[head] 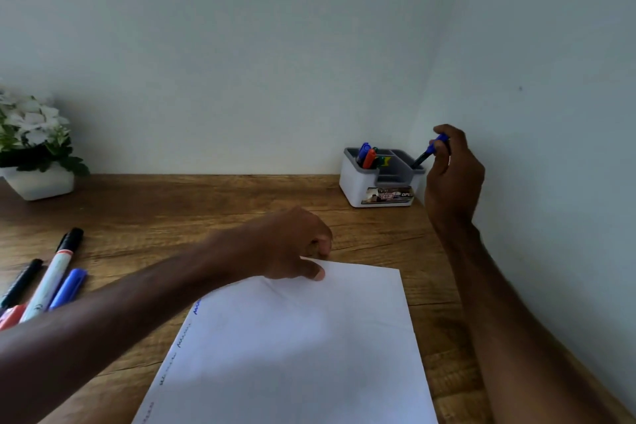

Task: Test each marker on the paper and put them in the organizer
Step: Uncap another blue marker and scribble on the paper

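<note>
A white sheet of paper [303, 348] lies on the wooden desk, with short scribbles along its left edge. My left hand [292, 248] rests on the paper's far corner, thumb pressing it down, fingers curled. My right hand [454, 175] pinches a blue-capped marker [430, 150] by its cap end; the dark tip end dips into the right compartment of the white and grey organizer [378, 196]. Several markers [368, 155], blue, orange and green, stand in the organizer's left compartment. More markers [51, 279] lie at the desk's left: black, white-barrelled, blue and red.
A white pot of white flowers [34, 148] stands at the back left. The wall runs close behind the organizer and along the right side of the desk [206, 203], by my right arm.
</note>
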